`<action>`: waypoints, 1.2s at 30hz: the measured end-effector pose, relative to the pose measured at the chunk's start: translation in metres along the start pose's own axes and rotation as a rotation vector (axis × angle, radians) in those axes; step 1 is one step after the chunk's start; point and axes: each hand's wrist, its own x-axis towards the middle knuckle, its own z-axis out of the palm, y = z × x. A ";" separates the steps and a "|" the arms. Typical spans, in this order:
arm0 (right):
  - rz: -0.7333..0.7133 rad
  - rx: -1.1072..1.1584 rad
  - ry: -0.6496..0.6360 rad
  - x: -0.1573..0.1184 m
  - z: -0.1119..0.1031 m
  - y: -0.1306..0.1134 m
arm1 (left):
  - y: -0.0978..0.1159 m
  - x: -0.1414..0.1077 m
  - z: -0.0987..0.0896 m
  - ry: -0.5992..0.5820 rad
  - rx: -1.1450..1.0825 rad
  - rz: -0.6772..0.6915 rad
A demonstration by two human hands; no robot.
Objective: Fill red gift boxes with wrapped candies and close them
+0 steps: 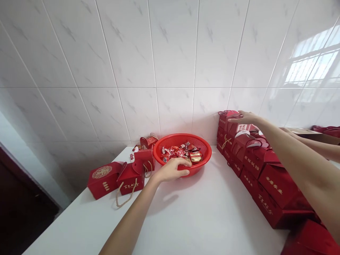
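Observation:
My left hand (174, 170) is over the near rim of a red plastic colander (183, 136), palm down. Its fingers are stretched out, the thumb apart from them, and nothing shows in its grasp. Wrapped candies (183, 151) in red and gold lie inside the colander. On the right, my right hand (247, 117) reaches to the top of a red gift box (224, 120) at the back end of a stack. Thumb and fingers are spread at the box's top flaps, which they seem to touch. That box stands upright with a cord handle.
Stacked red gift boxes (252, 159) line the table's right side. Several more stand at the left, including a box with a rope handle (132, 179). Another person's forearm (316, 142) reaches in at the right, near an open carton (305, 131). A tiled wall (175, 63) stands behind the white table (191, 212).

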 end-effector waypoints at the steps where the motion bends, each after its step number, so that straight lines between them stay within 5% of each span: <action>1: 0.042 -0.017 -0.024 -0.001 0.000 -0.004 | 0.000 0.000 0.000 -0.002 0.001 0.005; 3: 0.124 -0.047 -0.057 -0.004 -0.001 -0.015 | 0.000 0.000 0.000 0.001 0.005 0.017; 6: 0.075 0.013 0.088 -0.009 0.002 -0.041 | -0.002 0.000 0.001 0.003 0.013 0.014; 11: -0.093 0.480 0.274 -0.029 0.032 -0.105 | -0.005 0.002 0.001 0.005 0.015 0.021; 17: -0.330 0.766 -0.071 -0.107 0.112 -0.163 | -0.005 0.001 0.003 0.006 0.022 -0.006; 23: -0.367 0.696 -0.228 -0.151 0.167 -0.154 | -0.005 0.000 0.003 -0.012 -0.012 -0.069; 36: -0.312 0.809 -0.238 -0.151 0.179 -0.144 | -0.001 -0.001 0.001 -0.105 0.027 -0.084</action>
